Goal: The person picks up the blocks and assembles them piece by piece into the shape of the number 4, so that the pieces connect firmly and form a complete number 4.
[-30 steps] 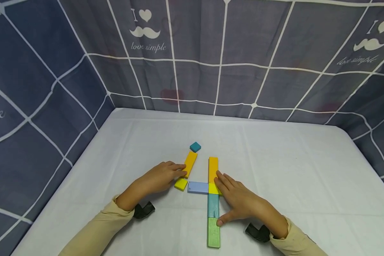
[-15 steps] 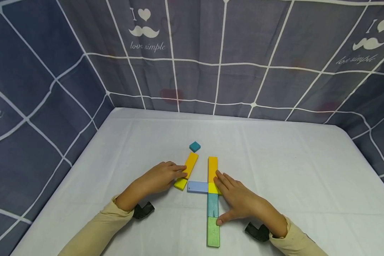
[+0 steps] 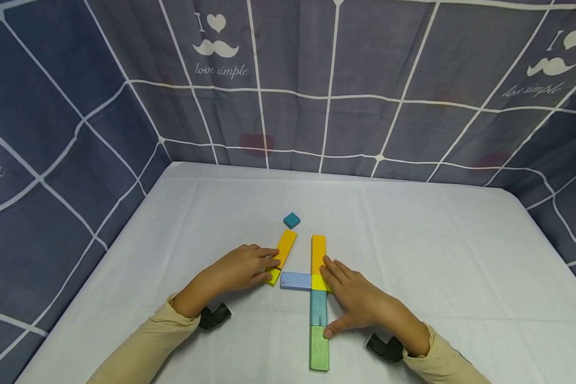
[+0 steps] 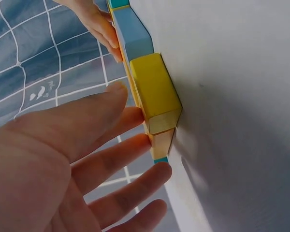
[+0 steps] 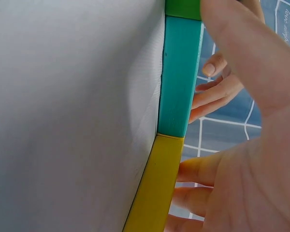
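Note:
My left hand (image 3: 240, 268) reaches in from the left, fingertips on a slanted orange block (image 3: 287, 246) and thumb at a small yellow block (image 3: 274, 277) below it. In the left wrist view the thumb and fingers lie loosely spread beside that yellow block (image 4: 157, 89). My right hand (image 3: 360, 301) lies along a column of flat blocks with its fingers extended over a yellow block (image 3: 319, 282) and the edge of an upright orange block (image 3: 318, 253). Its thumb touches a light green block (image 3: 319, 349). A teal block (image 3: 318, 308) sits between yellow and green.
A pale blue block (image 3: 295, 281) branches left from the column, its left end near the small yellow block. Beyond the slanted orange block lies a small teal square (image 3: 292, 220). A white cloth (image 3: 437, 240) covers the table, and a grey checked curtain (image 3: 293, 64) hangs behind.
The left thumb has come forward over the small yellow block, covering part of it. The slanted orange block has shifted slightly toward the column and the person. The right hand stays put.

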The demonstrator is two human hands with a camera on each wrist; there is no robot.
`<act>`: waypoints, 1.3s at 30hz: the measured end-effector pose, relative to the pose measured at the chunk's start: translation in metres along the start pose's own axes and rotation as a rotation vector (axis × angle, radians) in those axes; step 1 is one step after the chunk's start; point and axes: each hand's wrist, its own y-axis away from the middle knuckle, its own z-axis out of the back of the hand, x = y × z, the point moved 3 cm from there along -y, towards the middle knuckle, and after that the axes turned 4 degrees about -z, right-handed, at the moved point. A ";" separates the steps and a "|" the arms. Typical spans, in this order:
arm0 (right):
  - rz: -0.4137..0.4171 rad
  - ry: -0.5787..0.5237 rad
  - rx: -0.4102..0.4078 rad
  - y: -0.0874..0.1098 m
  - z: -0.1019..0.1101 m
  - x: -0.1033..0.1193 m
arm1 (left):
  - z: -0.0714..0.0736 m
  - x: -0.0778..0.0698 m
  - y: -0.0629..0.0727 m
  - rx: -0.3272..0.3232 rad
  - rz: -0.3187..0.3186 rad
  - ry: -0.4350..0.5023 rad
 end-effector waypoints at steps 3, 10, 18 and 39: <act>-0.001 0.000 0.000 0.000 0.000 0.000 | 0.001 0.000 0.000 0.001 -0.005 0.011; 0.002 0.002 0.001 0.000 0.001 0.000 | -0.002 0.004 -0.001 0.009 0.000 0.055; 0.007 0.003 0.003 0.000 0.002 0.000 | -0.003 0.005 -0.001 0.030 0.011 0.074; 0.004 0.029 -0.015 0.000 0.000 0.001 | -0.002 0.004 0.000 0.028 0.028 0.083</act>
